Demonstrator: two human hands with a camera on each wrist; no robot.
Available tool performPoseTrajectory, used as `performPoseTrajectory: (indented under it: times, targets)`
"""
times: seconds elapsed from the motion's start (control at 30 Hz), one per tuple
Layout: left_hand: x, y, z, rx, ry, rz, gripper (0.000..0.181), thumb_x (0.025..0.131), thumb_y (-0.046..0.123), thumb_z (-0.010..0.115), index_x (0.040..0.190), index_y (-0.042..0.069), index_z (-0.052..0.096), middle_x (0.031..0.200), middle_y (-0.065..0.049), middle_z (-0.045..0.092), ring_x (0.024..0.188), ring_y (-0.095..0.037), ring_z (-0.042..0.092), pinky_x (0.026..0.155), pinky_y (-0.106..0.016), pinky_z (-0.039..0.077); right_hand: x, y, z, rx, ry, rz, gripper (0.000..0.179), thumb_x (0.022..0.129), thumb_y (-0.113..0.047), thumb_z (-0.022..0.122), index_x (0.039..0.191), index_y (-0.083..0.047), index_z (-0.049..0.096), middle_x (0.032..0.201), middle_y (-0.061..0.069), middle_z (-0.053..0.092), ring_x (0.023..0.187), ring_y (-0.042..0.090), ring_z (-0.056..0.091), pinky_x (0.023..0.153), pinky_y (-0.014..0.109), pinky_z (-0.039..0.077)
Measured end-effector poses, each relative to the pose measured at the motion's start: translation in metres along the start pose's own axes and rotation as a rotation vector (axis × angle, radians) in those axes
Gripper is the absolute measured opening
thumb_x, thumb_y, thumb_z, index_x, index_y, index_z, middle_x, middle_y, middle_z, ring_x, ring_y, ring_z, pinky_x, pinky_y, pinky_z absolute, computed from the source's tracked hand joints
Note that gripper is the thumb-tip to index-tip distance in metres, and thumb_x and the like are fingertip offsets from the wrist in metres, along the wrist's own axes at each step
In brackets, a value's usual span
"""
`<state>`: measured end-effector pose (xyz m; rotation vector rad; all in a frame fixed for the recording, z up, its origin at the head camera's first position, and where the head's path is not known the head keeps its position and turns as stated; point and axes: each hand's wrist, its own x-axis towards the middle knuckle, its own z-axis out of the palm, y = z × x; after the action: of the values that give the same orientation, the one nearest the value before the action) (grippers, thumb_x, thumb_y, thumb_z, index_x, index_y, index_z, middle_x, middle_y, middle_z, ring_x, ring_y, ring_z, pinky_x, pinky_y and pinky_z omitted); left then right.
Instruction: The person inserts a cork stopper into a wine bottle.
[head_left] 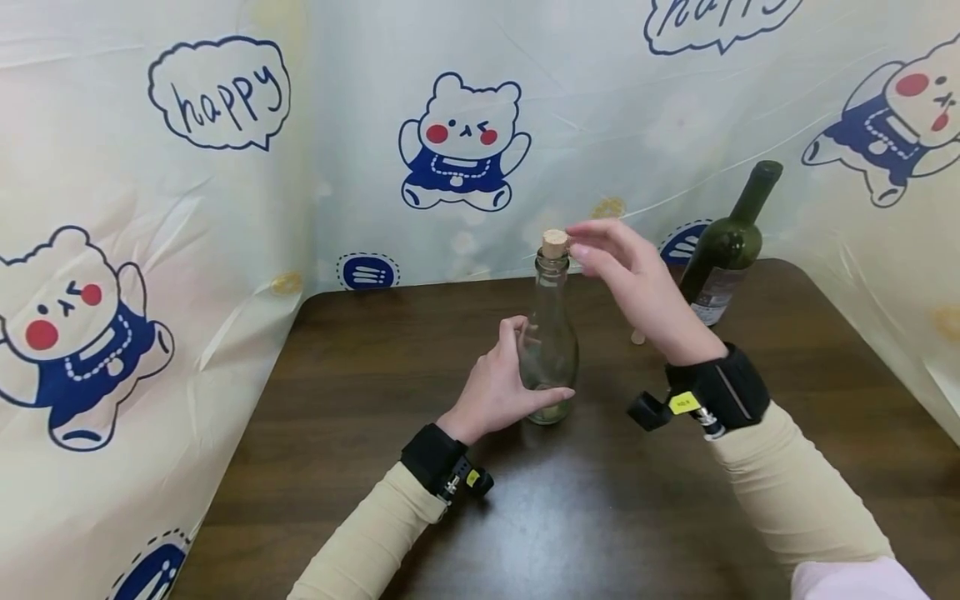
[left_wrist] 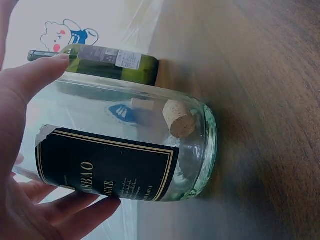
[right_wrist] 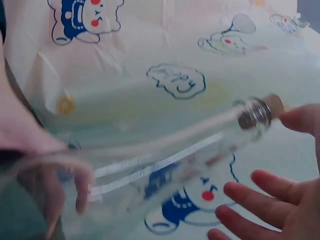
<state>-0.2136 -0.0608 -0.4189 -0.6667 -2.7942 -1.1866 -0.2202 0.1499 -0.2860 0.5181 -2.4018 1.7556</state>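
A clear glass bottle point(head_left: 551, 350) stands upright on the table, with a cork point(head_left: 555, 242) seated in its mouth and partly sticking out. My left hand point(head_left: 498, 387) grips the lower body, thumb on one side and fingers round the other. The left wrist view shows a black label point(left_wrist: 107, 162) on the bottle and a loose cork point(left_wrist: 178, 119) inside near its base. Beside the mouth is my right hand point(head_left: 622, 271), fingers spread. Its thumb point(right_wrist: 300, 118) is at the cork's side, touching or nearly so; the other fingers are apart from it.
A green wine bottle point(head_left: 723, 250) with a label stands at the back right of the brown table point(head_left: 360, 375). A small pale piece point(head_left: 637, 337) lies near it, mostly hidden by the right wrist. A printed curtain point(head_left: 337, 167) hangs behind the table and along its sides.
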Motion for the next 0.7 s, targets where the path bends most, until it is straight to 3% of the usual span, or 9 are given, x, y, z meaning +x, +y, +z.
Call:
performPoseTrajectory:
  times: [0.13, 0.27, 0.47, 0.7]
  targets:
    - [0.000, 0.000, 0.000, 0.010, 0.005, 0.000, 0.109, 0.070, 0.070, 0.078, 0.150, 0.018, 0.023, 0.131, -0.009, 0.065, 0.101, -0.027, 0.071, 0.082, -0.043, 0.058, -0.014, 0.017, -0.012, -0.045, -0.084, 0.078, 0.058, 0.102, -0.042, 0.057, 0.151, -0.013, 0.049, 0.155, 0.008, 0.051, 0.144, 0.022, 0.045, 0.117, 0.054, 0.034]
    - [0.001, 0.000, 0.000, 0.017, 0.004, -0.002, 0.110, 0.070, 0.070, 0.077, 0.150, 0.018, 0.023, 0.132, -0.012, 0.065, 0.101, -0.025, 0.070, 0.082, -0.044, 0.058, -0.025, 0.039, -0.013, -0.095, -0.167, 0.109, 0.062, 0.099, -0.040, 0.063, 0.152, -0.013, 0.047, 0.158, 0.010, 0.047, 0.146, 0.029, 0.041, 0.115, 0.059, 0.036]
    - [0.002, -0.001, -0.001, 0.010, -0.004, 0.017, 0.107, 0.072, 0.067, 0.078, 0.149, 0.017, 0.024, 0.130, -0.007, 0.064, 0.102, -0.020, 0.069, 0.083, -0.042, 0.058, -0.041, 0.072, 0.008, -0.111, -0.268, 0.092, 0.070, 0.092, -0.039, 0.073, 0.150, -0.014, 0.044, 0.156, 0.011, 0.046, 0.142, 0.035, 0.046, 0.106, 0.059, 0.047]
    - [-0.003, -0.006, 0.004, 0.058, 0.049, 0.052, 0.102, 0.077, 0.052, 0.081, 0.152, 0.012, 0.025, 0.132, -0.011, 0.065, 0.095, -0.024, 0.070, 0.075, -0.041, 0.057, -0.051, 0.097, 0.039, -0.151, -0.284, 0.050, 0.090, 0.084, -0.046, 0.079, 0.156, -0.022, 0.029, 0.153, 0.009, 0.049, 0.134, 0.028, 0.056, 0.103, 0.053, 0.051]
